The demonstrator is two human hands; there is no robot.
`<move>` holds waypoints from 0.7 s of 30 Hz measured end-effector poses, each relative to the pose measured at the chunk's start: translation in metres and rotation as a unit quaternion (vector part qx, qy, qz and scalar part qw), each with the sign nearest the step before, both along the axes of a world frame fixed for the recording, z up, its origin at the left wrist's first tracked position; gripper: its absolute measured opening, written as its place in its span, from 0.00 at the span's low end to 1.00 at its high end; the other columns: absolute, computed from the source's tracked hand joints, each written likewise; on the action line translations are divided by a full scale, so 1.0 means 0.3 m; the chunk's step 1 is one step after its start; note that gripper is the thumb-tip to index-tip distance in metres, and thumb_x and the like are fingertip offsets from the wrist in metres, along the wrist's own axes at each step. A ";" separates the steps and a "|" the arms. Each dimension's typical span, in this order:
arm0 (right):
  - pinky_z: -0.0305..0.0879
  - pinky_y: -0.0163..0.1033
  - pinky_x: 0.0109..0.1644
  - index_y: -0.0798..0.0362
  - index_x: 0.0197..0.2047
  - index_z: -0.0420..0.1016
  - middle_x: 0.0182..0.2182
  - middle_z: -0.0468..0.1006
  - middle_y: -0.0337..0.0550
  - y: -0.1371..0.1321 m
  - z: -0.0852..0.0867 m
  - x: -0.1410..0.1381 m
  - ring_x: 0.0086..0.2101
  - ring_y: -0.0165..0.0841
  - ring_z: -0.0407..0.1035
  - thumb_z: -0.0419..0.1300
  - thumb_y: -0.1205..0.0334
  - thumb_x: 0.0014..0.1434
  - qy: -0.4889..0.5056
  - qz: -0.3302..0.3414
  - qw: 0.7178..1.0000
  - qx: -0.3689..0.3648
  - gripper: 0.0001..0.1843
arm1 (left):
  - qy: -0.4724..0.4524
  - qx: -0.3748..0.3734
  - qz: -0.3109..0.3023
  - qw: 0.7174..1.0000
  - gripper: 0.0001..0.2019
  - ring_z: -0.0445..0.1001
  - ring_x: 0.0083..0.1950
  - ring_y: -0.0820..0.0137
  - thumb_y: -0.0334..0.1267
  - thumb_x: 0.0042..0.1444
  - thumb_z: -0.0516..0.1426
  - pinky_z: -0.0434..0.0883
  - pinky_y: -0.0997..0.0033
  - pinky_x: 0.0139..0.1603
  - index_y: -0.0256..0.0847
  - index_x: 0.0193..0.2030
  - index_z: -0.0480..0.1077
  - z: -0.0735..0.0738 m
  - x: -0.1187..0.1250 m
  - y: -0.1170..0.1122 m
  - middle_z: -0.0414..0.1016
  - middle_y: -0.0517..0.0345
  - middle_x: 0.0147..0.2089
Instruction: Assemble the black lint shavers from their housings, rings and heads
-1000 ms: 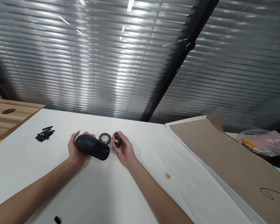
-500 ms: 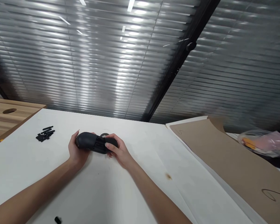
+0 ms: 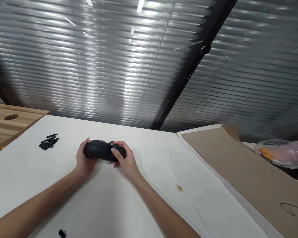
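A black two-lobed plastic device [image 3: 97, 149] is held in both hands just over the white table; I cannot make out its exact kind. Around its larger, smooth, rounded left lobe curls my left hand [image 3: 83, 162], the fingers partly hidden underneath. My right hand [image 3: 127, 162] grips the smaller right lobe, with the thumb pressed on top near the joint and fingertips showing below. A dark rounded edge peeks out behind the device, mostly hidden. Several thin black strips [image 3: 49, 142] lie in a small pile to the left.
The white table [image 3: 144, 191] bears a brown stain. Near its front lies a small black cylinder [image 3: 62, 233]. A brown cardboard sheet [image 3: 228, 158] covers the right side, with a plastic bag [image 3: 285, 152] beyond. A wooden surface [image 3: 27, 120] adjoins at left; blinds [image 3: 109, 66] stand behind.
The device's two lobes have come closer together, covering most of the slotted middle section. My left hand has moved slightly right with its lobe; my right thumb stays on top.
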State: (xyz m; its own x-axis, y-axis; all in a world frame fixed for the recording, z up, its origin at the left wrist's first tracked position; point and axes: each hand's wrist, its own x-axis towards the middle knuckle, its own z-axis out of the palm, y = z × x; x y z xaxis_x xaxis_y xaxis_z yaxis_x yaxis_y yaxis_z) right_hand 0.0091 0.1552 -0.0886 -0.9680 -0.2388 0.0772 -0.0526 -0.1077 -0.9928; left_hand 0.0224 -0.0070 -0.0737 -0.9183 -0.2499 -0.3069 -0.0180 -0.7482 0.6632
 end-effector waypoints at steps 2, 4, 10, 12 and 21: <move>0.68 0.35 0.24 0.49 0.48 0.76 0.48 0.79 0.45 0.000 -0.001 0.009 0.25 0.27 0.71 0.68 0.38 0.60 0.028 0.015 0.999 0.035 0.25 | 0.010 -0.028 -0.027 0.999 0.19 0.82 0.43 0.53 0.51 0.55 0.62 0.79 0.63 0.41 0.34 0.31 0.82 -0.006 0.001 -0.002 0.84 0.46 0.37; 0.67 0.34 0.26 0.48 0.51 0.77 0.50 0.79 0.45 0.000 0.002 0.016 0.27 0.28 0.72 0.63 0.37 0.65 0.055 0.042 0.996 0.053 0.25 | 0.021 -0.044 -0.047 0.998 0.21 0.82 0.44 0.52 0.53 0.56 0.61 0.79 0.62 0.42 0.34 0.32 0.82 -0.012 0.002 -0.005 0.84 0.45 0.38; 0.68 0.34 0.25 0.47 0.54 0.77 0.56 0.78 0.48 0.005 0.024 0.013 0.29 0.31 0.79 0.61 0.38 0.67 0.029 0.105 0.994 -0.016 0.24 | 0.042 -0.042 -0.039 0.997 0.17 0.80 0.39 0.57 0.50 0.61 0.61 0.77 0.63 0.39 0.38 0.31 0.81 -0.025 0.002 -0.016 0.83 0.50 0.35; 0.69 0.35 0.24 0.47 0.55 0.76 0.55 0.78 0.48 0.013 0.030 0.004 0.27 0.31 0.79 0.66 0.39 0.64 0.010 0.118 0.992 -0.038 0.25 | 0.045 -0.043 -0.064 0.996 0.19 0.81 0.41 0.53 0.52 0.61 0.60 0.77 0.60 0.40 0.36 0.33 0.82 -0.022 0.003 -0.017 0.83 0.46 0.37; 0.68 0.35 0.31 0.55 0.47 0.77 0.25 0.79 0.40 0.083 0.031 -0.040 0.23 0.31 0.73 0.67 0.37 0.63 -0.047 0.256 0.966 -0.009 0.27 | 0.034 -0.055 -0.112 0.992 0.18 0.80 0.38 0.57 0.52 0.58 0.62 0.75 0.63 0.40 0.37 0.31 0.78 -0.015 0.006 -0.011 0.82 0.49 0.35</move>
State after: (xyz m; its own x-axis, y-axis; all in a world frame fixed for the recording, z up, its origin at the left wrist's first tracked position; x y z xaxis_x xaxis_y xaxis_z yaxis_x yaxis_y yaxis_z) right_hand -0.0029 0.1802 -0.0793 -0.7265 -0.6872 0.0033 0.1020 -0.1126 -0.9884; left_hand 0.0244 -0.0103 -0.0782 -0.9721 -0.0651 -0.2253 -0.1289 -0.6542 0.7453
